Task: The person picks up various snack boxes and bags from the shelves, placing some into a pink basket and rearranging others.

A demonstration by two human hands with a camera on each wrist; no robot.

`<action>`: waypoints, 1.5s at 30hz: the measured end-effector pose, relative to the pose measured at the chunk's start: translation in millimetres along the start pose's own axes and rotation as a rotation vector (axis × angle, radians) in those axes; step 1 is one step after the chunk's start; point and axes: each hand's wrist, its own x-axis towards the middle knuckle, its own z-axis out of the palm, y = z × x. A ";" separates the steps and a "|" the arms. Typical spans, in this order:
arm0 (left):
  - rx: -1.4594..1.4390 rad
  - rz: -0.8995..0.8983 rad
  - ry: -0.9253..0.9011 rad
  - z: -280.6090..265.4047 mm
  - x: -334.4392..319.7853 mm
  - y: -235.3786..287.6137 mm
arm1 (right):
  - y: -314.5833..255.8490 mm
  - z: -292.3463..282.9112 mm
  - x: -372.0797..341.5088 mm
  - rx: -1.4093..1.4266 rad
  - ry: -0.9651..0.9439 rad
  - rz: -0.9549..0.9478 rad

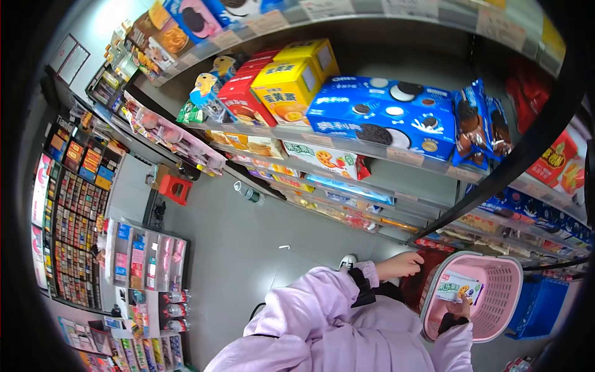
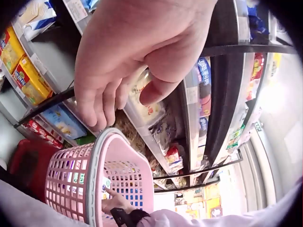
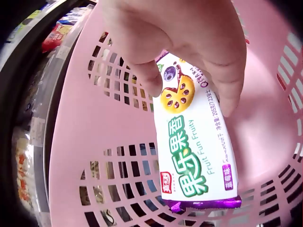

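Observation:
A white and purple cookie package (image 1: pixel 455 286) is inside the pink basket (image 1: pixel 501 263). My right hand (image 1: pixel 460 308) pinches one end of it between thumb and fingers; in the right wrist view the hand (image 3: pixel 182 45) grips the top of the package (image 3: pixel 196 146), whose purple lower end faces the basket wall. My left hand (image 1: pixel 400 265) is beside the basket's left rim, its fingers loosely bent. From the left wrist view, that hand (image 2: pixel 132 56) holds nothing, with its fingertips just above or at the rim (image 2: pixel 98 156); whether they touch is unclear.
Shelves carry a blue cookie box (image 1: pixel 384 115), yellow boxes (image 1: pixel 285 84) and other snacks. A black bar (image 1: pixel 489 186) crosses on the right. A blue crate (image 1: pixel 538 307) is beyond the basket. On the floor are a red stool (image 1: pixel 175 189) and a bottle pack (image 1: pixel 249 193).

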 end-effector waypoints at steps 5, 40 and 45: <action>-0.024 0.101 0.005 -45.7 -38.3 23.4 | 3.7 13.6 -0.4 -0.290 0.181 -0.083; -0.431 0.631 0.550 -275.4 -201.7 35.4 | 199.4 537.2 -128.3 -1.063 -0.704 -0.686; -0.421 0.603 0.486 -280.2 -196.0 29.0 | 198.6 539.1 -138.8 -1.056 -0.660 -0.586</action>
